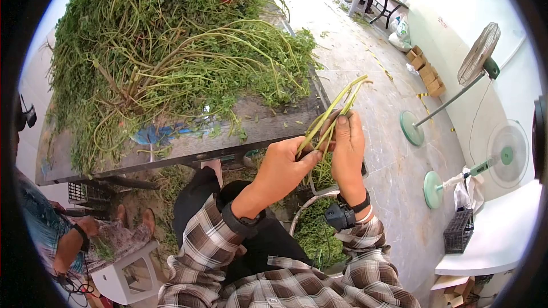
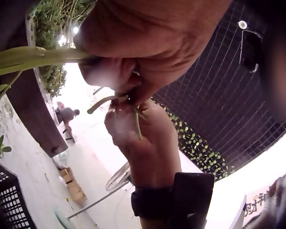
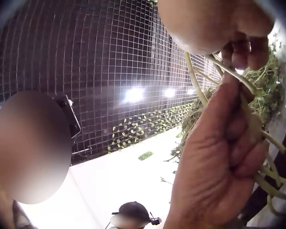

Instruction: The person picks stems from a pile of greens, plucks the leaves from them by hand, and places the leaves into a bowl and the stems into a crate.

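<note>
Green stems [image 1: 323, 118] held in both hands, near edge of dark table [image 1: 268, 127]. Left hand [image 1: 281, 164]: thumb and fingers pinch stems lower down; right hand [image 1: 349, 151]: pinching higher up. Judged light, springy, likely to snap if bent sharply; best gripped along thick, bare lengths.

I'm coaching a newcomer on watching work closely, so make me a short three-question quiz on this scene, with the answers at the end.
1. Multiple choice: what are the left hand and right hand gripping?
A) a cardboard box
B) green stems
C) a plastic basket

2. True or false: the large heap of greens lies on the table.

3. Count: how many standing fans show in the head view?

Key:
1. B, the green stems.
2. True.
3. Two, both to the right of the table in that view.
</note>
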Motion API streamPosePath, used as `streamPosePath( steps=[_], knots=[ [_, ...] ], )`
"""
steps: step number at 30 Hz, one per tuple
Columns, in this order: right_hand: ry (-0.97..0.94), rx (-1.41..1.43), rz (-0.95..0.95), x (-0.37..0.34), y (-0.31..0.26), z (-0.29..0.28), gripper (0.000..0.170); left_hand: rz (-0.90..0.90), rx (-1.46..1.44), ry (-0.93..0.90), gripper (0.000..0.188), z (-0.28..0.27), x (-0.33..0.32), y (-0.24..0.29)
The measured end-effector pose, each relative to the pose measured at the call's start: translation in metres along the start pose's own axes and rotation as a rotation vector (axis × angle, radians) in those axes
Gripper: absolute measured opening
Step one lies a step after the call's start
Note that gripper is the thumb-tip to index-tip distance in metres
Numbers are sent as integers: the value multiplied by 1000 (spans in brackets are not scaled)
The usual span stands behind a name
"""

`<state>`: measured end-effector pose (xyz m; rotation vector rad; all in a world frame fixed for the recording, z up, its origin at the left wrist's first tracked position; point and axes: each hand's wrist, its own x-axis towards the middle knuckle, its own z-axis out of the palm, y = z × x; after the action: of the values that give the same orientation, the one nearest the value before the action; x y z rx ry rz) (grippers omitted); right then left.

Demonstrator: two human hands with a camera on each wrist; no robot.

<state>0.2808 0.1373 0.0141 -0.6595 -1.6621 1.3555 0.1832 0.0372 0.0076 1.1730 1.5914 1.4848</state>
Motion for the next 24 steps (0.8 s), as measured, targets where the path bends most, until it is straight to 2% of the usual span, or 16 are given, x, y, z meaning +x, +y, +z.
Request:
streamPosePath(
  steps=[3,5,9,11,13,18,21,23,24],
  knots=[
    [-8,-60,20,-3,-1,3,26,72,91,41,17,1,1,-3],
    [-6,-105,4,-5,0,3,26,189,242,109,20,1,3,-6],
    [-25,39,99,-6,-1,3,26,221,270,136,21,-1,3,-4],
    [-40,82,156,-7,-2,1,25,212,230,107,21,-3,2,-5],
    [-118,-2,9,-6,3,0,25,195,221,100,20,-4,1,-3],
    [-96,43,7,-8,3,-1,24,168,164,68,18,-2,0,-2],
    [-131,34,57,-7,7,-14,25,74,3,31,17,-2,-1,1],
    [-147,0,88,-5,11,-23,25,-49,-261,-56,17,-5,0,-3],
    [-171,-37,81,-5,14,-26,26,-48,-261,-56,17,-6,1,-4]
  ],
)
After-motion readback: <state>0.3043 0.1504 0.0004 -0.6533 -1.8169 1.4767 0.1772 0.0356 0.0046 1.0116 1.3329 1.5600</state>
